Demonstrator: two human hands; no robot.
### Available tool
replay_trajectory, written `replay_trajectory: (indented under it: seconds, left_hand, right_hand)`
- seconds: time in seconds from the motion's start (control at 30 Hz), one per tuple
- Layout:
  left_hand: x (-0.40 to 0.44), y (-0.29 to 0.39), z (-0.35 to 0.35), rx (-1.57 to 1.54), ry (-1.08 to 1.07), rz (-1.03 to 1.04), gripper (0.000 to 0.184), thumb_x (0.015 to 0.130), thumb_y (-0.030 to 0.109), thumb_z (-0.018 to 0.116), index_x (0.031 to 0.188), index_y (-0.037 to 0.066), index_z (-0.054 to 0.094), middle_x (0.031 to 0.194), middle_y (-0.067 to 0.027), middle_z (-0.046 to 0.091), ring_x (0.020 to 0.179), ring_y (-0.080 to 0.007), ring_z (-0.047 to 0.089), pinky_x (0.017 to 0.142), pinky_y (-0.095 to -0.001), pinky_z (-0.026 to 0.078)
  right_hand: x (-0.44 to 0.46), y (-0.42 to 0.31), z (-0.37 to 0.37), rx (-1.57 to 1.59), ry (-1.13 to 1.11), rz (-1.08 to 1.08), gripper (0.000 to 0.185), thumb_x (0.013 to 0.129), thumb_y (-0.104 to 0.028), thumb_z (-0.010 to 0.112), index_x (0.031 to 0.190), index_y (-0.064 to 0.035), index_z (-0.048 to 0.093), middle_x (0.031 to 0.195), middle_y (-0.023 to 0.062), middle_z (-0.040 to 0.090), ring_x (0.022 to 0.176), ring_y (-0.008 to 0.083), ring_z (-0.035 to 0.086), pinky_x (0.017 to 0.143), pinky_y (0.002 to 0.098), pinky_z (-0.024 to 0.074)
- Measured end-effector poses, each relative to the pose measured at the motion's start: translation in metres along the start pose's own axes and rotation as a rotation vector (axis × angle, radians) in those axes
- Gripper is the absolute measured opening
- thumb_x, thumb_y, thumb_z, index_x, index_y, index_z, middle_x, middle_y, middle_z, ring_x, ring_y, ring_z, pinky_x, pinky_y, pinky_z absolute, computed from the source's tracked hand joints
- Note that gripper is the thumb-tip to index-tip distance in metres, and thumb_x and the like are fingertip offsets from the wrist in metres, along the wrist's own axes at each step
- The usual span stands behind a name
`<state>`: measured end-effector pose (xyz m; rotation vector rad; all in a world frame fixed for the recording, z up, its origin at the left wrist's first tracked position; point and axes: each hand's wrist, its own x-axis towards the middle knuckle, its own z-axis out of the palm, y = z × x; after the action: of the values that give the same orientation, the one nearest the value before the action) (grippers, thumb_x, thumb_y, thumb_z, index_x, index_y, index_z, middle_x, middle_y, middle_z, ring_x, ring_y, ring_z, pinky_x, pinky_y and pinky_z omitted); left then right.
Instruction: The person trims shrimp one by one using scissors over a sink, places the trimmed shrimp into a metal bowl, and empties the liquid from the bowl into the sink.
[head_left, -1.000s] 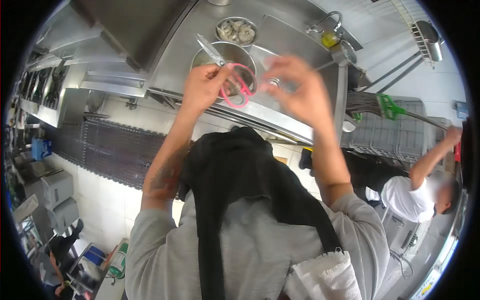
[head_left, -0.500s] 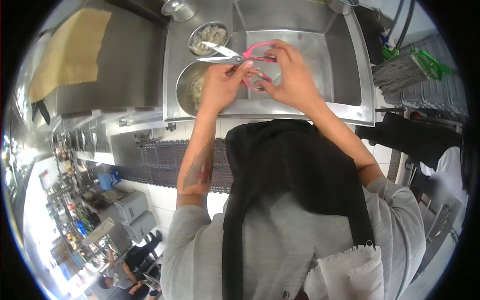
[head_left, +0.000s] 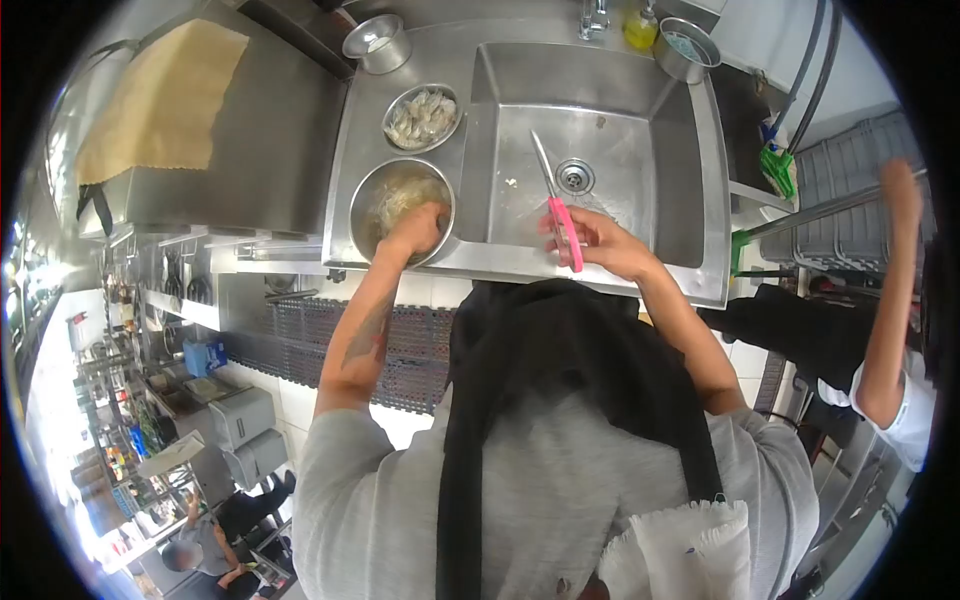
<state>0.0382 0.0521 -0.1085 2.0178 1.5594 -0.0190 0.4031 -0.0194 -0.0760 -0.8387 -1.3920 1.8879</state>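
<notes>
L hand [head_left: 425,232] is down inside lg steel bowl [head_left: 357,190], L of ctr in frame, w/ wrist over the near rim; fingers are partly hidden in the cloudy contents, so can't tell if they're closed on anything or loose. R hand [head_left: 605,243], just R of ctr, is gripping the pink-handled scissors [head_left: 563,225] by the handles, fingers curled at the loops; scissors are over the near L part of the sink [head_left: 625,150], blades tog. & pointing to top of frame, tip a bit L of the handles. Just R of the blades, on the sink floor, is the round drain [head_left: 574,177]; a few small white bits [head_left: 512,183] lie to the L of the blades. Sm. steel bowl [head_left: 388,112] sits right above the lg one in frame, on the steel counter [head_left: 440,55], filled w/ pale greyish pcs [head_left: 422,118] that look like shrimp. Farther up, upper L of ctr, a steel pot [head_left: 385,57] stands near the counter's back edge. Top of frame, R of ctr: tap [head_left: 593,20], then bottle w/ yellow liquid [head_left: 640,30], then another steel container [head_left: 683,68] at the sink's far R corner. Tan cloth [head_left: 170,100] lies over a steel surface, upper L of frame. Black perforated mat [head_left: 400,345] is on the floor below the counter, L of ctr. At R edge, a co-worker's bare arm [head_left: 890,300] is raised beside grey crates [head_left: 845,170], well apart from the R hand
</notes>
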Motion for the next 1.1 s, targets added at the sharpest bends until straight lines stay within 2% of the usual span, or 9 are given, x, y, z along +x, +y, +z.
replay_trajectory:
  seconds: [0.13, 0.37, 0.47, 0.57, 0.67, 0.73, 0.8, 0.93, 1.1]
  left_hand:
    - [0.001, -0.015, 0.009, 0.161, -0.011, 0.219, 0.028, 0.083, 0.004, 0.060, 0.106, 0.008, 0.076, 0.101, -0.0233, 0.072, 0.103, -0.0401, 0.069, 0.090, -0.0485, 0.053]
    - [-0.013, -0.019, 0.000, 0.364, -0.216, 0.128, 0.025, 0.081, 0.001, 0.060, 0.102, 0.002, 0.074, 0.103, -0.0244, 0.071, 0.105, -0.0412, 0.067, 0.090, -0.0498, 0.053]
    - [-0.020, -0.025, -0.017, 0.310, -0.137, 0.274, 0.027, 0.082, 0.003, 0.064, 0.107, 0.003, 0.073, 0.101, -0.0243, 0.072, 0.099, -0.0418, 0.069, 0.087, -0.0494, 0.054]
    - [-0.027, -0.035, -0.050, 0.125, 0.000, 0.269, 0.029, 0.086, 0.009, 0.071, 0.114, 0.004, 0.072, 0.098, -0.0195, 0.075, 0.090, -0.0321, 0.073, 0.080, -0.0411, 0.056]
    - [-0.047, -0.020, -0.089, -0.381, 0.173, 0.008, 0.030, 0.088, 0.017, 0.078, 0.115, 0.006, 0.073, 0.098, -0.0115, 0.074, 0.074, -0.0188, 0.072, 0.074, -0.0301, 0.055]
    - [-0.069, -0.001, -0.099, -0.715, 0.616, 0.015, 0.028, 0.092, 0.019, 0.078, 0.116, 0.005, 0.073, 0.094, -0.0048, 0.073, 0.072, -0.0086, 0.069, 0.072, -0.0244, 0.053]
    - [-0.060, -0.025, -0.093, -0.529, 0.665, 0.057, 0.028, 0.095, 0.018, 0.075, 0.119, 0.003, 0.072, 0.095, -0.0053, 0.074, 0.081, -0.0107, 0.071, 0.074, -0.0252, 0.054]
    - [-0.025, -0.020, -0.071, -0.531, 0.458, 0.039, 0.037, 0.103, 0.027, 0.064, 0.127, -0.001, 0.068, 0.109, -0.0150, 0.077, 0.104, -0.0163, 0.069, 0.095, -0.0293, 0.050]
    - [-0.024, -0.026, -0.049, -1.140, 0.453, 0.025, 0.033, 0.103, 0.022, 0.064, 0.127, 0.000, 0.058, 0.112, -0.0109, 0.070, 0.108, -0.0195, 0.065, 0.095, -0.0408, 0.049]
  right_hand:
    - [-0.008, 0.004, -0.008, 0.159, 0.014, 0.066, 0.042, 0.091, -0.007, 0.071, 0.131, -0.0043, 0.056, 0.131, 0.0123, 0.062, 0.111, 0.0249, 0.067, 0.088, 0.0365, 0.0584]
    - [0.006, 0.003, 0.000, 0.177, 0.089, 0.058, 0.038, 0.088, 0.000, 0.069, 0.123, -0.0041, 0.057, 0.134, 0.0167, 0.063, 0.108, 0.0262, 0.069, 0.084, 0.0361, 0.0585]
    - [0.012, 0.002, 0.001, 0.172, 0.112, 0.041, 0.038, 0.088, 0.000, 0.069, 0.123, -0.0038, 0.057, 0.133, 0.0168, 0.063, 0.108, 0.0262, 0.069, 0.085, 0.0361, 0.0586]
    - [0.015, 0.000, -0.002, 0.170, 0.100, 0.004, 0.037, 0.088, 0.000, 0.069, 0.123, -0.0031, 0.057, 0.135, 0.0170, 0.062, 0.110, 0.0261, 0.068, 0.087, 0.0366, 0.0588]
    - [0.016, 0.000, -0.002, 0.092, 0.079, -0.055, 0.041, 0.090, -0.012, 0.073, 0.128, -0.0066, 0.057, 0.137, 0.0177, 0.060, 0.110, 0.0270, 0.067, 0.090, 0.0389, 0.0571]
    - [0.015, -0.012, 0.001, 0.096, 0.097, 0.006, 0.046, 0.089, -0.007, 0.073, 0.132, -0.0029, 0.058, 0.140, 0.0156, 0.060, 0.116, 0.0256, 0.066, 0.093, 0.0399, 0.0582]
    - [0.026, -0.013, -0.003, -0.189, 0.099, -0.031, 0.053, 0.090, -0.016, 0.076, 0.138, -0.0033, 0.058, 0.136, 0.0131, 0.063, 0.117, 0.0250, 0.065, 0.095, 0.0391, 0.0572]
    - [0.058, -0.039, 0.010, -0.462, 0.138, -0.015, 0.065, 0.081, -0.063, 0.078, 0.111, -0.0051, 0.074, 0.108, 0.0126, 0.074, 0.097, 0.0247, 0.071, 0.086, 0.0386, 0.0544]
    - [0.105, -0.052, 0.030, -0.644, 0.059, -0.215, 0.061, 0.074, -0.061, 0.080, 0.089, -0.0031, 0.072, 0.083, 0.0148, 0.072, 0.078, 0.0281, 0.068, 0.069, 0.0432, 0.0494]
